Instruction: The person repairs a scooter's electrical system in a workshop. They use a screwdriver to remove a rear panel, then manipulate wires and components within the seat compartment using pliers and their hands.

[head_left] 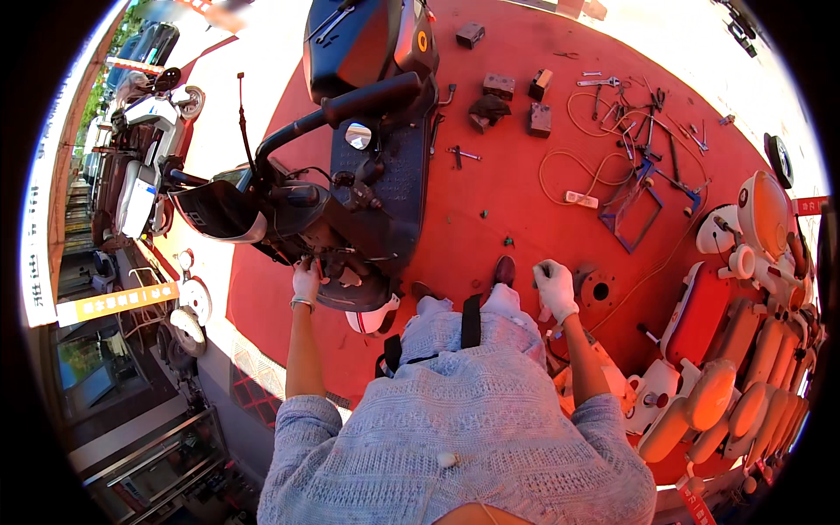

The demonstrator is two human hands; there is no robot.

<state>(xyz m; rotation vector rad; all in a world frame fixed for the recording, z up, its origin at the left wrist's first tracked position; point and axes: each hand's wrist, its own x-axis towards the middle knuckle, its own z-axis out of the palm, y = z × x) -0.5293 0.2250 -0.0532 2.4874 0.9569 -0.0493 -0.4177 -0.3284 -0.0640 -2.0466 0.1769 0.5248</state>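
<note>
An electric scooter (376, 175) stands ahead and left of me, its dark front housing opened up with inner parts and wiring showing. My left hand (306, 282), in a white glove, reaches to the lower edge of this opened front. Its fingers are bent together there against the scooter, and what they pinch is too small to make out. My right hand (556, 291), also gloved in white, is held up over the red floor, away from the scooter. Its fingers are curled closed, and anything inside them is hidden. A round metal flange (599, 290) lies just beyond it.
Wrenches and other hand tools (652, 122) lie scattered at the far right, beside a power strip (581, 199) with its looping cord and a blue metal frame (632, 210). Several dark blocks (499, 86) sit farther off. Scooter seats (744, 376) line the right side.
</note>
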